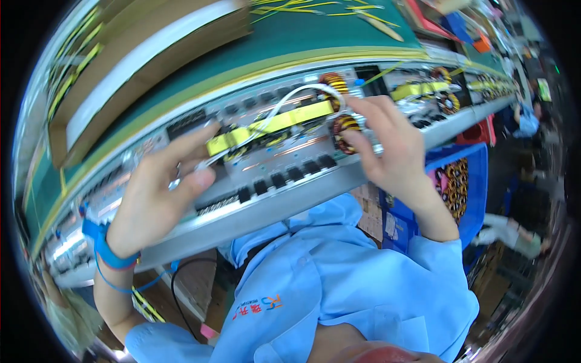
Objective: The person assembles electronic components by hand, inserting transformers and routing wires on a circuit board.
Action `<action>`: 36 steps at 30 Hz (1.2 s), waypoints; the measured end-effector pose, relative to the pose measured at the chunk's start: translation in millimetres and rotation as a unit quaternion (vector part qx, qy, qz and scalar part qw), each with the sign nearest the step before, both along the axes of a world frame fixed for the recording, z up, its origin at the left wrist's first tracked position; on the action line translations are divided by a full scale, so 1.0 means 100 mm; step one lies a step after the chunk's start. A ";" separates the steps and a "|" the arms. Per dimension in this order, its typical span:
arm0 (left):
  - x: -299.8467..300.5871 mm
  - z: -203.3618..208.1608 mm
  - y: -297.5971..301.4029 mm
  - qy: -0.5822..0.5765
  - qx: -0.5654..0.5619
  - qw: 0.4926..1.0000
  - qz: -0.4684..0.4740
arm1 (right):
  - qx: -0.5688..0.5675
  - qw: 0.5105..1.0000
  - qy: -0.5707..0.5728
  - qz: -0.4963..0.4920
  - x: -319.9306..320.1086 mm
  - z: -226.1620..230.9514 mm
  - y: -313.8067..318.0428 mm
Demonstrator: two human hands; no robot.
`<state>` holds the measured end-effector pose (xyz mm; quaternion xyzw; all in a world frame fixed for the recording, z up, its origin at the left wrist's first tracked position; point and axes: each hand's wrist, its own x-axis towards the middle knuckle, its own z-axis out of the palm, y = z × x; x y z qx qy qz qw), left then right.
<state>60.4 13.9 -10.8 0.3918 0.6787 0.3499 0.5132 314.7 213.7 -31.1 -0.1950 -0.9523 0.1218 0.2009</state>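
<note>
A white cable (pixel 293 91) arches over a circuit board (pixel 263 162) lying in a long grey metal tray. My left hand (pixel 160 187) bends its fingers and thumb around the cable's left end, beside a yellow-taped block (pixel 272 126); a small shiny part shows between the fingers, too blurred to name. At the cable's other end is my right hand (pixel 387 145), its index finger against the cable. Its thumb lies at a copper-wound ring coil (pixel 345 133). Another such coil (pixel 332 83) sits just behind. Parts of the grip are hidden by the fingers.
Farther right along the line stands another board with a yellow-taped block (pixel 419 91). A cardboard box (pixel 157 66) and yellow-green wires (pixel 296 9) lie on the green bench (pixel 296 37). Below right, a blue bin (pixel 478 187) holds several ring coils. A blue wrist strap (pixel 115 254) trails a cord.
</note>
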 end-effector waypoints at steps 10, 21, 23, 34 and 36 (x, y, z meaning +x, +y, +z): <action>0.23 -0.14 0.25 -0.092 0.050 0.995 -0.004 | -0.025 0.996 0.026 -0.077 0.24 -0.19 0.04; 0.61 -0.13 0.79 -0.152 0.087 0.984 -0.011 | -0.043 0.988 0.079 -0.123 0.61 -0.30 0.48; 0.69 -0.21 0.92 -0.158 0.094 0.983 -0.029 | -0.051 0.985 0.070 -0.149 0.73 -0.27 0.58; 1.16 -0.38 1.70 -0.240 0.122 0.956 -0.114 | -0.003 0.967 0.069 -0.246 1.30 -0.32 1.22; 1.19 -0.44 1.81 -0.268 0.126 0.948 -0.116 | 0.037 0.972 0.055 -0.225 1.33 -0.38 1.35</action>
